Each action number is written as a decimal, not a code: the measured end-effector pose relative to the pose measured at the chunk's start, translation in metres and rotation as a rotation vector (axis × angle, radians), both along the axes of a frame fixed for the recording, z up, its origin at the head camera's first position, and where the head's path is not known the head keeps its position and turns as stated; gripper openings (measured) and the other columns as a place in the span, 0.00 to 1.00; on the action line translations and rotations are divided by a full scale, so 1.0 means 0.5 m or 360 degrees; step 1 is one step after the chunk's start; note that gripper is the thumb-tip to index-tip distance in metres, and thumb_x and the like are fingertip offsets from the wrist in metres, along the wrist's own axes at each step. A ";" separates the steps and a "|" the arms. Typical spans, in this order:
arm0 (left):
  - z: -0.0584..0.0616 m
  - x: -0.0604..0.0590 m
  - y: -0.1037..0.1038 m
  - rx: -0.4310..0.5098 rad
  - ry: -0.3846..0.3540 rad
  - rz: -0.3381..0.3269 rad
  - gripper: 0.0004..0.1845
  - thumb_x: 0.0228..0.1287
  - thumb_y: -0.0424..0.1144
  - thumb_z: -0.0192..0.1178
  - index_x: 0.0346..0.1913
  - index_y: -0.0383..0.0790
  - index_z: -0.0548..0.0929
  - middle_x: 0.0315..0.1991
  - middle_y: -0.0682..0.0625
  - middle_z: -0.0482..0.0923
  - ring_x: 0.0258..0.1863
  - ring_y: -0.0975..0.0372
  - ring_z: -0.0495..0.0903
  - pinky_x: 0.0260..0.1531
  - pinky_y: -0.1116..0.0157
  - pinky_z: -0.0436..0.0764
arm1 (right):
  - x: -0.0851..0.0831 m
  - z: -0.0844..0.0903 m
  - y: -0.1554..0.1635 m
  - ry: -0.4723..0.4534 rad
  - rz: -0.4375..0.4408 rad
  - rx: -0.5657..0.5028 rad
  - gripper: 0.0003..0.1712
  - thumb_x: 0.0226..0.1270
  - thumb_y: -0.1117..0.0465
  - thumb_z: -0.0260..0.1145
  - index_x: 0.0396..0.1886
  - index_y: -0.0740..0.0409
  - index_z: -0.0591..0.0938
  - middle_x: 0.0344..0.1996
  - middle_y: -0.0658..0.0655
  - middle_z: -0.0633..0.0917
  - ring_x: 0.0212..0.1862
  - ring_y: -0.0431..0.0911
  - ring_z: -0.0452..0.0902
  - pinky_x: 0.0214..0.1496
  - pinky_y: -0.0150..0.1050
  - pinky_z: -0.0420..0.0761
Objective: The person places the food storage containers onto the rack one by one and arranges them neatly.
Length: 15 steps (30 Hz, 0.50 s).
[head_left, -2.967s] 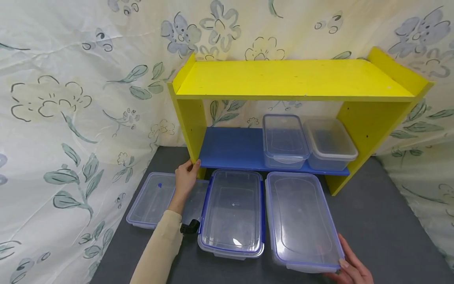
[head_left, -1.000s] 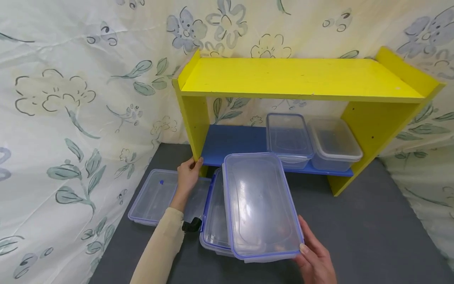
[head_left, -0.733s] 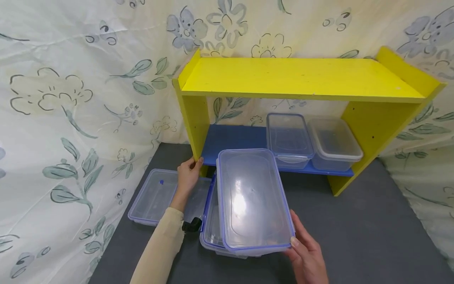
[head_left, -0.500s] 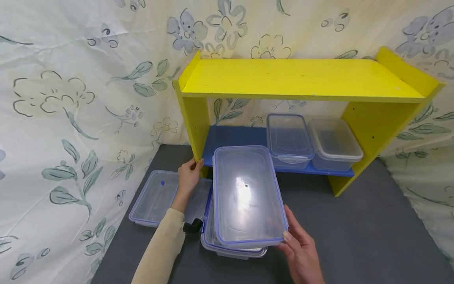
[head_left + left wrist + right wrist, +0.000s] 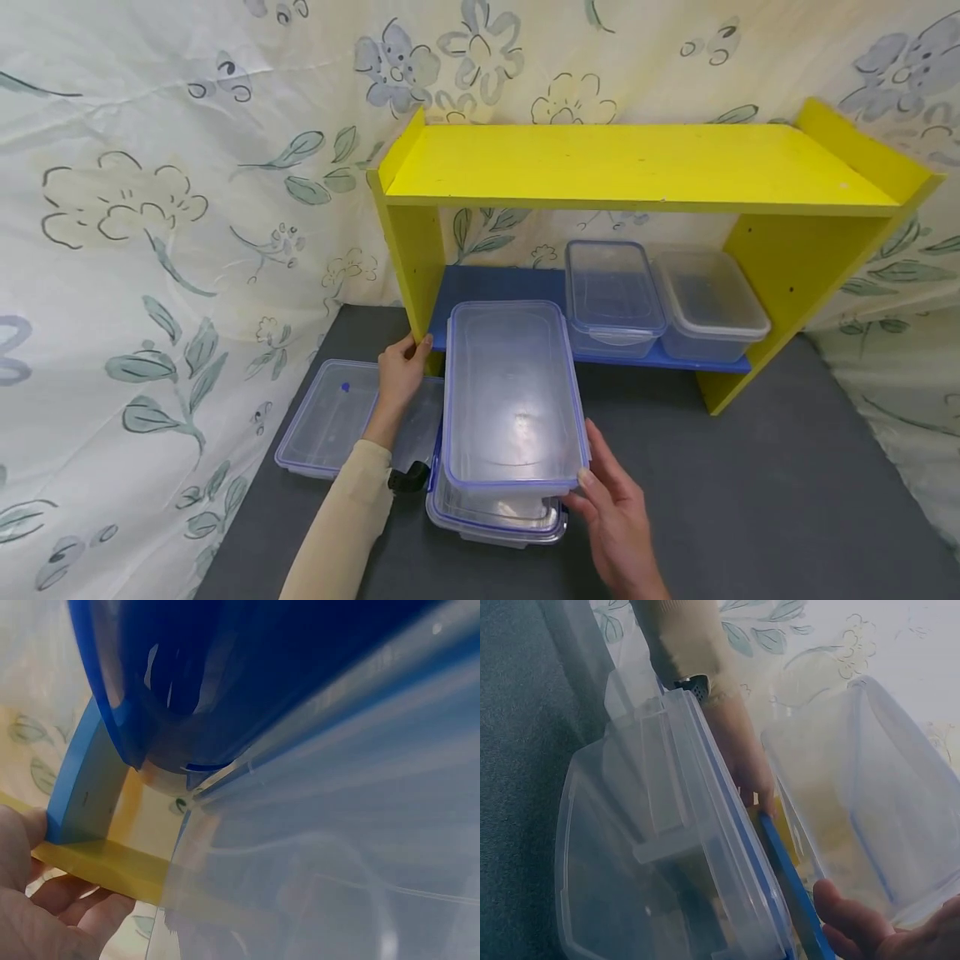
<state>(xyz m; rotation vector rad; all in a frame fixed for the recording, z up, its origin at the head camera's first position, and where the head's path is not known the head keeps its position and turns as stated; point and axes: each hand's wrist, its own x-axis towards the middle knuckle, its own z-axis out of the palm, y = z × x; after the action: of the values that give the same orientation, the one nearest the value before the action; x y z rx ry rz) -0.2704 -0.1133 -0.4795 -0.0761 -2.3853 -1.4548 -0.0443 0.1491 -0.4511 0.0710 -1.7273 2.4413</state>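
Right hand [image 5: 615, 521] fingers pinch the clear box [image 5: 512, 396]; level it squarely over the lower box [image 5: 495, 521]. Left hand [image 5: 401, 375] fingers curl round the shelf post [image 5: 411, 250].

A dark grey table [image 5: 750, 483] carries a yellow shelf unit [image 5: 637, 167] with a blue lower board [image 5: 495, 292] — two lidded clear containers [image 5: 611, 296] sit side by side on that board. On the table itself lie a flat clear box [image 5: 330, 417] and a blue-rimmed container [image 5: 495, 521].
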 end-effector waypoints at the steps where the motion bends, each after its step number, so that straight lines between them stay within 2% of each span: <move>1: 0.000 0.000 0.000 0.0005 -0.0001 -0.0006 0.13 0.68 0.45 0.59 0.37 0.38 0.86 0.26 0.36 0.83 0.20 0.59 0.72 0.21 0.67 0.69 | -0.004 0.001 -0.003 -0.0026 -0.0011 0.0010 0.32 0.75 0.70 0.49 0.76 0.61 0.56 0.62 0.40 0.77 0.56 0.38 0.80 0.47 0.38 0.84; 4: -0.001 0.000 0.000 0.0013 -0.0011 -0.0017 0.13 0.69 0.46 0.59 0.37 0.38 0.86 0.25 0.36 0.82 0.20 0.59 0.71 0.20 0.67 0.68 | -0.013 0.005 -0.010 -0.0072 -0.0031 0.0029 0.32 0.76 0.68 0.50 0.76 0.58 0.56 0.64 0.38 0.76 0.58 0.37 0.79 0.48 0.39 0.84; 8: -0.002 -0.002 0.002 0.0017 -0.0009 -0.0018 0.14 0.68 0.46 0.60 0.36 0.38 0.86 0.23 0.40 0.81 0.20 0.59 0.72 0.20 0.67 0.69 | -0.022 0.007 -0.015 -0.0050 -0.0073 0.0041 0.32 0.76 0.68 0.51 0.76 0.59 0.56 0.64 0.36 0.74 0.59 0.36 0.77 0.47 0.40 0.84; 15: -0.002 -0.001 0.001 0.0006 -0.0001 0.0022 0.13 0.68 0.45 0.60 0.34 0.39 0.86 0.20 0.43 0.79 0.19 0.60 0.71 0.19 0.67 0.68 | -0.039 0.013 -0.021 -0.0030 -0.0125 0.0073 0.31 0.76 0.67 0.51 0.76 0.60 0.57 0.65 0.38 0.74 0.59 0.36 0.77 0.45 0.41 0.85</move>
<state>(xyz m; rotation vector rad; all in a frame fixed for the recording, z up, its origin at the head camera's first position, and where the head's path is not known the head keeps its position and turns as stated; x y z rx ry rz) -0.2709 -0.1127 -0.4804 -0.0583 -2.3785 -1.4533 -0.0639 0.1388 -0.4444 -0.0148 -1.7596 2.3546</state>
